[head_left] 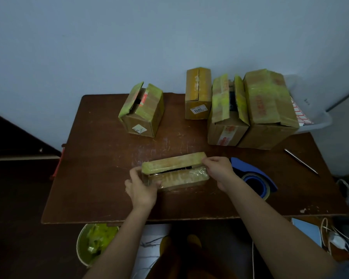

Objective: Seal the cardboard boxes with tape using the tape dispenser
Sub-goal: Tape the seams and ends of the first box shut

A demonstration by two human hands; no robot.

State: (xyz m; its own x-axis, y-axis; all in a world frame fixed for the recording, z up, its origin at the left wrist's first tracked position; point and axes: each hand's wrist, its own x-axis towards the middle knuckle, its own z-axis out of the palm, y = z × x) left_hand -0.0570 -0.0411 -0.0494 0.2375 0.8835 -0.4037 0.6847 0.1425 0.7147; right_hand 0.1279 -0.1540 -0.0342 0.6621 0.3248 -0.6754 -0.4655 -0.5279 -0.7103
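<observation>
we've got the flat box [174, 172] on the bench [101, 158], left grip [142, 187] and right grip [218, 170] each holding an end, flaps slightly apart, tape dispenser [254, 178] just beside it.

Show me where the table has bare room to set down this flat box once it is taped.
Bare wood lies left of the flat box, out to the table edge, and between it and the tilted box. The near strip by both hands is free too. The right side is crowded: tape dispenser, metal tool, three boxes.

Left hand [142, 190] fingers curled, gripping; right hand [220, 171] fingers pinching; forearms extended.
</observation>
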